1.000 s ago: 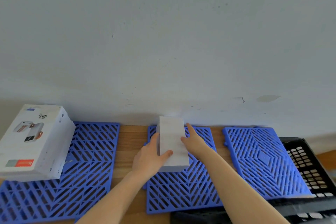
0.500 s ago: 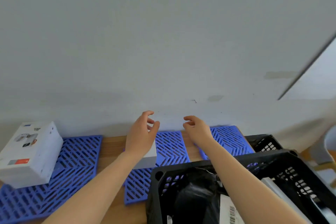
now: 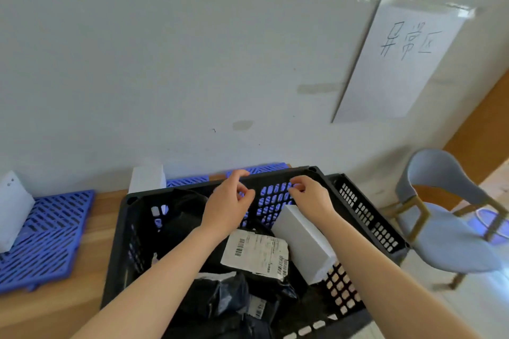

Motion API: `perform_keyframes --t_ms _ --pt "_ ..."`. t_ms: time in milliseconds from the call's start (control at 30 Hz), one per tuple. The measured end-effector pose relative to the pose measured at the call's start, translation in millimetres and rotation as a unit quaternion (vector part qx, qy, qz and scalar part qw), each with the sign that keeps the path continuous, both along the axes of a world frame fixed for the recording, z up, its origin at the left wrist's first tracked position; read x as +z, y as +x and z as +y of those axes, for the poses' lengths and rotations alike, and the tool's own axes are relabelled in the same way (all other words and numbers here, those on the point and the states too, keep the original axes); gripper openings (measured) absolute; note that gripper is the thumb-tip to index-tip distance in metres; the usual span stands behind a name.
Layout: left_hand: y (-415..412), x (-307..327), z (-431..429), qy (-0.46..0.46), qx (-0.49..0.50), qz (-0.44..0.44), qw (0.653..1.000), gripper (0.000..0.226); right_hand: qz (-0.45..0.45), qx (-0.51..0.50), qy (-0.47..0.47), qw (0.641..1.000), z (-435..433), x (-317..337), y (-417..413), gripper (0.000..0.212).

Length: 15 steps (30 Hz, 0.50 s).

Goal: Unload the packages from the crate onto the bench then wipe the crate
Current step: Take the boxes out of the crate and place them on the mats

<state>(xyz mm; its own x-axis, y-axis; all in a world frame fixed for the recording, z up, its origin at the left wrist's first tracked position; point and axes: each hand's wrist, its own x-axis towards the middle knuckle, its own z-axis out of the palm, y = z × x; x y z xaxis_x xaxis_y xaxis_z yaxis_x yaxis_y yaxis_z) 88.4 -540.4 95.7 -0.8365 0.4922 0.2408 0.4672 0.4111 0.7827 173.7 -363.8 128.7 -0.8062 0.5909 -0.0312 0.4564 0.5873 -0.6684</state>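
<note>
A black slotted crate (image 3: 121,231) sits in front of me on the wooden bench (image 3: 93,231). Inside lie a black bag with a white shipping label (image 3: 254,253), a white box (image 3: 305,242) leaning at the right, and more black bags (image 3: 217,297) lower down. My left hand (image 3: 228,206) and my right hand (image 3: 311,198) hover over the crate's far side with fingers loosely curled, holding nothing. A small white box (image 3: 147,179) stands on the bench behind the crate. A larger white box (image 3: 12,209) rests at the far left.
Blue grid mats (image 3: 46,237) cover the bench left of and behind the crate. A second black crate (image 3: 366,215) sits under it to the right. A pale blue chair (image 3: 451,226) stands at the right. A paper sign (image 3: 399,58) is taped to the wall.
Both hands let go of the small white box on the bench and drew back over the crate. My view swung right and down, so the crate's contents now show.
</note>
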Motion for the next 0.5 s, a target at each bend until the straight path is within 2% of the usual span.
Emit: perform_keyframes --t_ms 267,500 --pt "43.8 -56.5 67.8 -0.127 -0.130 -0.096 0.979 0.055 -0.145 0.036 0.056 0.987 36.7 -53.5 48.2 0.052" --pt "48.8 -85.6 99.6 -0.176 -0.154 -0.130 0.963 0.059 -0.251 0.037 0.065 0.965 47.7 -94.5 46.5 0.038"
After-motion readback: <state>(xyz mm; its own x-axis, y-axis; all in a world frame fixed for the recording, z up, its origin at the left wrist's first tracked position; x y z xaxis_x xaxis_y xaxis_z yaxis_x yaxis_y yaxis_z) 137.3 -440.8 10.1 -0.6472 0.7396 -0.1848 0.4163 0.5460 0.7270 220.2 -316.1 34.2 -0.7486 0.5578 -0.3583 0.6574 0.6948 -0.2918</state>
